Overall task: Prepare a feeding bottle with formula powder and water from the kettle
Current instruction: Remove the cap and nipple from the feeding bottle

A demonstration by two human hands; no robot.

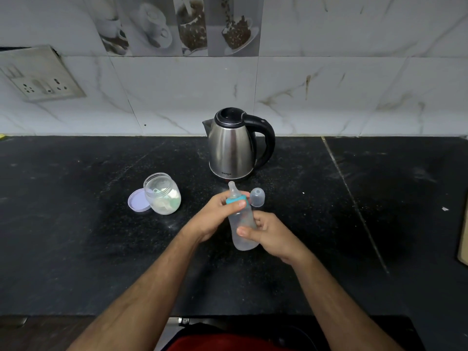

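I hold the baby bottle (242, 225) over the middle of the black table (76, 224). It leans a little, with its top pointing away from me. The bottle is see-through and cloudy. It has a blue ring (236, 199) near the top and a soft clear teat (233, 189) sticking out of it.

My left hand (217, 216) is curled around the blue ring, with my thumb pressed on the front of it. My right hand (268, 234) is wrapped around the lower part of the bottle, with my thumb lying across the front.

Just beside the top of the bottle, on the right, lies the small clear cap (257, 197). It is on the table, close to my fingers. I cannot tell if it touches them.

To the left stands a clear jar (162, 193) with pale powder at the bottom and a little scoop inside. The jar is open. Its light purple lid (138, 200) lies flat on the table, touching the jar's left side.

Behind the bottle, near the wall, stands a shiny metal kettle (233, 145) with a black lid and a black handle on the right. Its spout points left. Small letters low on the front say "MILTON".

The wall (354, 84) has white marble-look tiles. Some tiles up high show pictures of cups and coffee beans. On the left of the wall is a plug socket (40, 77) with switches.
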